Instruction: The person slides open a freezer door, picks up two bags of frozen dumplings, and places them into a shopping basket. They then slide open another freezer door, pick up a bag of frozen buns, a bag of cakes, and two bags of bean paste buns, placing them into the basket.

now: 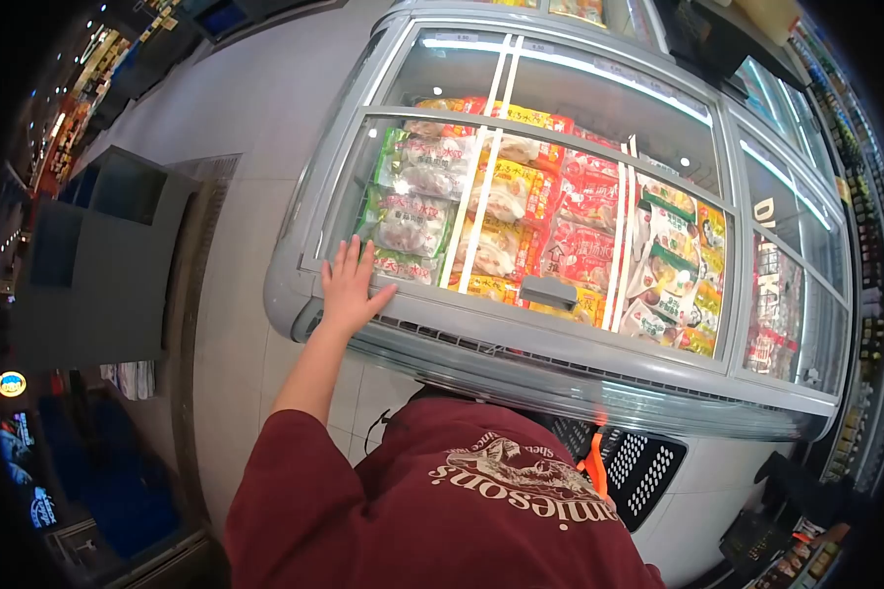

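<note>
My left hand (pixel 352 289) lies on the near left corner of the grey frame of a chest freezer (pixel 442 324), fingers spread, holding nothing. Under the sliding glass lid, green-and-clear bags of frozen dumplings (pixel 422 167) are closest to that hand. Yellow bags (pixel 509 191) and red bags (pixel 584 245) fill the middle, and white-and-green bags (pixel 663 260) sit on the right. A grey lid handle (pixel 548 292) is on the front part of the glass. My right hand is out of sight.
A black shopping basket (pixel 640 476) with an orange handle (pixel 595 465) is low beside my body, partly hidden by my shirt. Another freezer section (pixel 786 285) adjoins on the right. Shelves (pixel 869 334) line the far right. Grey cabinets (pixel 93 265) stand across the tiled floor (pixel 255 236).
</note>
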`<action>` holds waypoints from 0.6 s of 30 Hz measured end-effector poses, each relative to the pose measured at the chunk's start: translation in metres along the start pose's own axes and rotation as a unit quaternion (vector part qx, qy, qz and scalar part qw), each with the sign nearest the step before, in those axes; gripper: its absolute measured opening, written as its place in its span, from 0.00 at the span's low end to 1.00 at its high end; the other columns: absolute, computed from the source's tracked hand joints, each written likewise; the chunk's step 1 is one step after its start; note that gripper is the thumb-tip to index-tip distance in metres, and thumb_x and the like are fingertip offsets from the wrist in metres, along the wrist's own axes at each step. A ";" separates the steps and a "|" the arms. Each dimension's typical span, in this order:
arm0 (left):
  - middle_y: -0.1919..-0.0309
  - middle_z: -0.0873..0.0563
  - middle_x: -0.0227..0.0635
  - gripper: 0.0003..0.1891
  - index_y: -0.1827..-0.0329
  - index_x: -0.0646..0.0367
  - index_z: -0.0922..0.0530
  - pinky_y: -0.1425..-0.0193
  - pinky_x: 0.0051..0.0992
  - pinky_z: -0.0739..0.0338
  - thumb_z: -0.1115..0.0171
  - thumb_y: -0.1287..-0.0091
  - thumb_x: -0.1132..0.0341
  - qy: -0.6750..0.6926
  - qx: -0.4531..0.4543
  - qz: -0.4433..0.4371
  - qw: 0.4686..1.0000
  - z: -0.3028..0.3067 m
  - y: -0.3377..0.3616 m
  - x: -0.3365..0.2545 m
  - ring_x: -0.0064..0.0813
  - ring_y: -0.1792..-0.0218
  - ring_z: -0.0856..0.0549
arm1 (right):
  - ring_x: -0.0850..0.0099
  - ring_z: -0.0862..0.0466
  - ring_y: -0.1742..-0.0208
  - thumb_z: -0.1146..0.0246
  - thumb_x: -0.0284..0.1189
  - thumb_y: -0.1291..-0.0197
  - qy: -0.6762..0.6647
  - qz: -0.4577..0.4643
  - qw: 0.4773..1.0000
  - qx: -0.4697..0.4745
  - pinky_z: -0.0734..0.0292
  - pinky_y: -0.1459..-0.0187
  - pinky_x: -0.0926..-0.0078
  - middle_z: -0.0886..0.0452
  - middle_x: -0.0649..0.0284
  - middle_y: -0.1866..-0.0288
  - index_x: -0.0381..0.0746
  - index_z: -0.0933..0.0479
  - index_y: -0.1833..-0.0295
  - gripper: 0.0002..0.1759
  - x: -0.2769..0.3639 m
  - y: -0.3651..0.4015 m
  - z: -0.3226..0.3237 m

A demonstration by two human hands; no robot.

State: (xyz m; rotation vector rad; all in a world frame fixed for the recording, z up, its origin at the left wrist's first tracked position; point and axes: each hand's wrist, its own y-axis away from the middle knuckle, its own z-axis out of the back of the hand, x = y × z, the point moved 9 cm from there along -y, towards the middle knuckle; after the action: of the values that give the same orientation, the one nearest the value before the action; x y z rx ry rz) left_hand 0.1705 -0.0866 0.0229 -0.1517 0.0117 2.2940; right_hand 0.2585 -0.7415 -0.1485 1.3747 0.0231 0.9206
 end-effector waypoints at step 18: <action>0.36 0.43 0.41 0.38 0.37 0.53 0.42 0.39 0.51 0.54 0.47 0.49 0.43 -0.003 -0.024 -0.001 1.000 0.002 -0.001 -0.001 0.41 0.35 0.45 | 0.74 0.33 0.85 0.55 0.27 0.64 -0.576 0.015 0.745 -0.336 0.33 0.82 0.81 0.36 0.66 0.86 0.39 0.38 0.82 0.03 0.055 -0.031 0.232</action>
State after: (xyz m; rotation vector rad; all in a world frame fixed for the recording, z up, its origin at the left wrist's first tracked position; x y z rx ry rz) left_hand 0.1712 -0.0865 0.0254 -0.1698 -0.0473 2.2933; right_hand 0.4319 -0.8980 -0.0893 1.0304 -1.1751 -0.0743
